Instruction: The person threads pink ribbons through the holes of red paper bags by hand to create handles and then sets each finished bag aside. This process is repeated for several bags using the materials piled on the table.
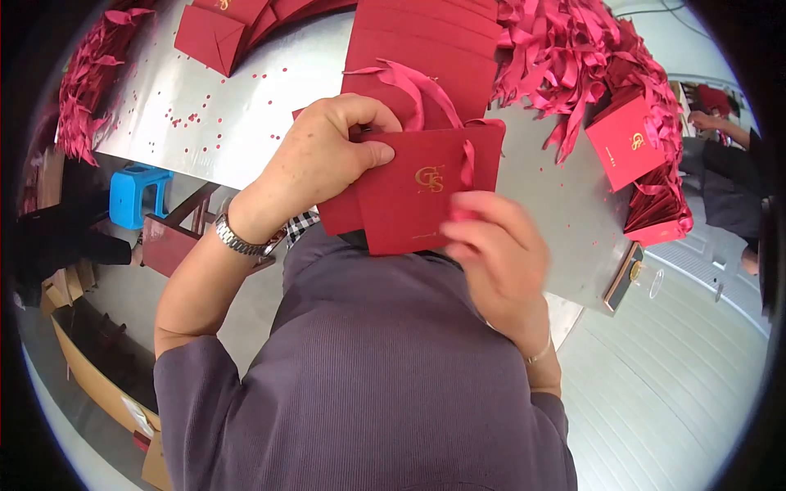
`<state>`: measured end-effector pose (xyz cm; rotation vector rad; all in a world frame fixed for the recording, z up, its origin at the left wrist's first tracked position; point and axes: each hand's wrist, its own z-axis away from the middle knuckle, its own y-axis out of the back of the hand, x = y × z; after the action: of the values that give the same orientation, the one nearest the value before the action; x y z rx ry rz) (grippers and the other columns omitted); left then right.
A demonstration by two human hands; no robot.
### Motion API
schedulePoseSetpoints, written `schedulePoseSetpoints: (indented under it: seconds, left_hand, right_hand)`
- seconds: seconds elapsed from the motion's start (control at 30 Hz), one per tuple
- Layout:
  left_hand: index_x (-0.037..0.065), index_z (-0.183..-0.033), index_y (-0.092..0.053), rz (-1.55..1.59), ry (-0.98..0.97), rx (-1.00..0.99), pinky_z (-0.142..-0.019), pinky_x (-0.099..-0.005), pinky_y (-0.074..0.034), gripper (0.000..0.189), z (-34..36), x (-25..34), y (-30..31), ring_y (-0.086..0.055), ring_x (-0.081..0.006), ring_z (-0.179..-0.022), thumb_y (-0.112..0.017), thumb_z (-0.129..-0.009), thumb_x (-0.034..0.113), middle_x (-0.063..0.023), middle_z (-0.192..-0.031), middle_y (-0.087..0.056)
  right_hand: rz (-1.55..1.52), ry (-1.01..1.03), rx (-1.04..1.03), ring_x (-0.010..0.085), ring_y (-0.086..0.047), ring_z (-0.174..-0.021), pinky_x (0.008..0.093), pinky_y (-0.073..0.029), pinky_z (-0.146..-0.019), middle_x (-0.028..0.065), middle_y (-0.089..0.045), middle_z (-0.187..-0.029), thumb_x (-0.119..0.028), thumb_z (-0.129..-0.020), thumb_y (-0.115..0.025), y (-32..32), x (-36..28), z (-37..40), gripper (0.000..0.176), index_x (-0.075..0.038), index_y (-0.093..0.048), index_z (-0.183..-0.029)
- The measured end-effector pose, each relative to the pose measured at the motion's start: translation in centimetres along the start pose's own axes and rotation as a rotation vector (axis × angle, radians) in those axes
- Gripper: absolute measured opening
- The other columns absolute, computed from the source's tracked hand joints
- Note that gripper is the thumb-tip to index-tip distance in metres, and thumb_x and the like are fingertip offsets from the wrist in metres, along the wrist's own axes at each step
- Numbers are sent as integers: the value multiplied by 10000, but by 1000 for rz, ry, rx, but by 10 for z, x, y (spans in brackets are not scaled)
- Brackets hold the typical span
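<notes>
A small red paper gift bag (401,196) with a gold monogram is held in front of my body, tilted slightly. My left hand (323,151) is closed on its upper left edge, thumb on the front face. Another red bag (337,214) shows partly behind it. A pink-red ribbon (467,164) hangs from a hole near the bag's upper right. My right hand (499,254), blurred by motion, is in front of the lower right side, fingertips pinched around the ribbon's lower part. More ribbon (422,90) loops above the bag's top edge.
A stack of red bags (422,45) lies ahead on the metal table (540,204). Ribboned bags (565,49) are heaped right, others (94,82) left. Small red paper dots (184,119) litter the surface. A phone (624,278) lies at the right edge. A blue stool (135,196) stands left.
</notes>
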<state>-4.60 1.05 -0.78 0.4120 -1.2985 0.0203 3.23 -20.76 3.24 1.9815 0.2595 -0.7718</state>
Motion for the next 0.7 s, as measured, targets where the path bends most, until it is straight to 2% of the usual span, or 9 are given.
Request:
schedulePoseSetpoints:
  seconds: [0.1,0.17,0.2,0.3,0.33,0.57,0.6,0.63,0.7]
  left_hand:
    - [4,-1015,-673,32,43,-17,-800,-251,-486,239,1,-2,3,-581,-96,-885,-682,-788,-69,-8,-965,-646]
    - [9,-1033,-678,18,8,-23,-818,-251,-481,257,1,-6,6,-579,-98,-904,-679,-789,-70,-14,-994,-642]
    - [9,-1033,-678,22,13,-18,-818,-251,-481,257,1,-7,6,-579,-98,-904,-679,-789,-70,-14,-994,-642]
    - [12,-1029,-678,53,20,-17,-833,-251,-475,257,1,-7,6,-578,-103,-922,-673,-788,-76,-14,-1013,-638]
    - [12,-1026,-677,54,15,-26,-834,-251,-474,256,1,-7,7,-581,-109,-922,-671,-787,-79,-17,-1014,-638]
    - [-9,-989,-646,32,-106,-42,-837,-264,-473,201,2,-13,7,-596,-151,-931,-665,-795,-58,-49,-1023,-632]
    - [-9,-989,-646,31,-105,-41,-837,-264,-473,201,2,-11,7,-596,-151,-931,-665,-795,-58,-49,-1023,-632]
    - [-18,-981,-634,-70,-122,-41,-845,-269,-471,191,3,-8,8,-598,-168,-939,-664,-796,-50,-61,-1023,-629]
    - [-27,-973,-622,-173,-139,-46,-853,-275,-469,182,3,-5,7,-601,-185,-947,-663,-797,-41,-73,-1023,-625]
  right_hand:
    - [-92,-19,-90,299,-649,-840,385,-519,-702,139,-655,-917,-31,-787,-703,-38,19,-12,155,-31,-656,-934]
    - [-151,-191,-48,304,-660,-814,382,-519,-689,157,-664,-885,-58,-821,-692,-52,23,-18,208,-26,-622,-1014]
    - [-221,-415,-115,308,-667,-776,380,-523,-684,158,-672,-868,-97,-850,-689,-49,18,-21,255,-26,-583,-1071]
    - [-262,-451,-35,285,-672,-741,366,-523,-666,133,-678,-830,-114,-842,-709,-54,26,-15,302,-30,-562,-1092]
    - [-258,-517,-78,271,-672,-732,353,-520,-656,116,-681,-812,-108,-831,-721,-52,24,-16,243,-21,-585,-1013]
    - [-305,-464,-19,233,-672,-708,323,-518,-646,114,-675,-800,-89,-838,-705,-56,24,-17,127,-16,-625,-904]
    - [-281,-401,1,218,-672,-703,317,-516,-643,114,-674,-794,-78,-843,-697,-57,26,-17,121,-13,-625,-915]
    - [-257,-339,21,204,-673,-697,311,-514,-641,114,-672,-787,-66,-848,-689,-58,26,-16,115,-11,-625,-926]
    - [-287,-397,50,206,-673,-694,311,-512,-635,112,-672,-783,-57,-851,-681,-58,23,-17,106,-7,-623,-924]
